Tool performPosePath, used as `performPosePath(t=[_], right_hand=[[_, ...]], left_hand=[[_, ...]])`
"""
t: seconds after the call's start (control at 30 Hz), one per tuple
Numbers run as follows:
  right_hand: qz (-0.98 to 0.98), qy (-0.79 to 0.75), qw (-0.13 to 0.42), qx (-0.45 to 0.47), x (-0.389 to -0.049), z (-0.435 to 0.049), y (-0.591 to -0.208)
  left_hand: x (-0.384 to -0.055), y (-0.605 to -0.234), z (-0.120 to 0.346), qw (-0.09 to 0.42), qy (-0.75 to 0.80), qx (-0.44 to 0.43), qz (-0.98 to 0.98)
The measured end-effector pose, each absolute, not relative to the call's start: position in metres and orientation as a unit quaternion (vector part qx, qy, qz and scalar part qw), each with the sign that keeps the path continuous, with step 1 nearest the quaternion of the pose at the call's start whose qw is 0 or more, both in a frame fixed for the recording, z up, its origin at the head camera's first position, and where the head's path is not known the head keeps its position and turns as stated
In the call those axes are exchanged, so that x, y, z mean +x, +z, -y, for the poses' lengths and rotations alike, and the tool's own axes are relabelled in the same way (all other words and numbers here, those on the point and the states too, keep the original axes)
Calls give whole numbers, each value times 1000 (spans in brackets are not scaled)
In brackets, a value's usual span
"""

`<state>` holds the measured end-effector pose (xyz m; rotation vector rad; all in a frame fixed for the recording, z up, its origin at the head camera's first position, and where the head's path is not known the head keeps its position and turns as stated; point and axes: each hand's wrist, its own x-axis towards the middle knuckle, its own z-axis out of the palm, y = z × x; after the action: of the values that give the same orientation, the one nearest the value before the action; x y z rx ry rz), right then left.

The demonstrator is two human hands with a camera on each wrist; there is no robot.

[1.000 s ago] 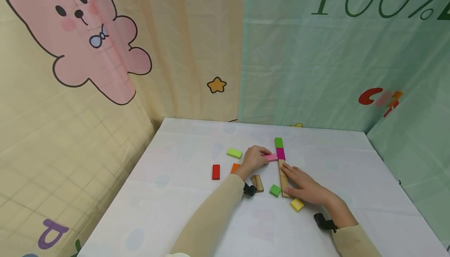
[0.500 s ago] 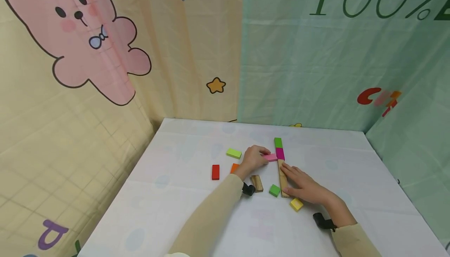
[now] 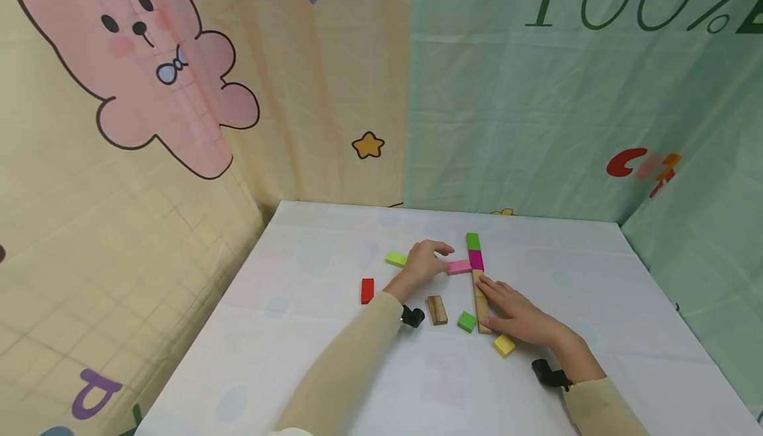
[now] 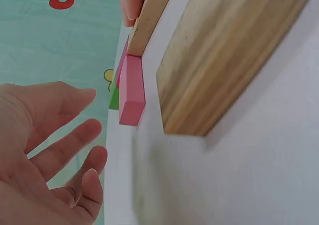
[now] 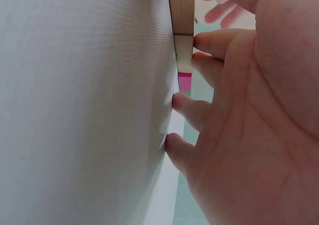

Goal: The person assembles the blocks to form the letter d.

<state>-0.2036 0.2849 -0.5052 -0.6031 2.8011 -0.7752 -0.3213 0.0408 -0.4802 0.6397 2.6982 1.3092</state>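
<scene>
My left hand (image 3: 423,262) hovers just left of a pink block (image 3: 459,267), fingers parted and holding nothing. In the left wrist view a gap shows between its fingertips and the pink block (image 4: 131,93). That block's end meets a line of blocks at the magenta block (image 3: 476,260), below a green block (image 3: 473,242). Wooden blocks (image 3: 480,303) lying end to end form the near part of the line. My right hand (image 3: 521,317) rests along their right side, fingertips touching wood and tablecloth in the right wrist view (image 5: 239,100).
Left of the line lie a loose wooden block (image 3: 437,310) and a small green block (image 3: 467,321); a yellow block (image 3: 503,345) sits near its lower end. Farther left are a lime block (image 3: 395,259) and a red block (image 3: 367,291). Printed curtains (image 3: 507,124) surround the white table (image 3: 250,330).
My left hand has let go of the pink block and drawn back left, its fingers spreading. The orange block is now hidden behind my left arm. My right hand has stayed put.
</scene>
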Motion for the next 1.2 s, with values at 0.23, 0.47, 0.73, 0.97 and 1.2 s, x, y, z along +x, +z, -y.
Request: performPosePath(t=[0.23,0.47,0.73,0.97,1.2], right_hand=[[-940,-263,91,-196,-202,-284,-504],[-942,-260,87,-196,-201,-285,-504],[-937,-269,74,-208,-200,-284,-504],[-935,-275,71,-214,-201,-283,-505],[-936,-272,69,-212,-202,-283,-505]], left_hand=[[-321,-480,-28,66,435,198,-876],[-325,-479,-16,69,435,192,-877],[-336,-481,0,51,445,195,-873],[-345,-486,18,59,450,179,-873],[-348,-486,40,59,451,194,-869]])
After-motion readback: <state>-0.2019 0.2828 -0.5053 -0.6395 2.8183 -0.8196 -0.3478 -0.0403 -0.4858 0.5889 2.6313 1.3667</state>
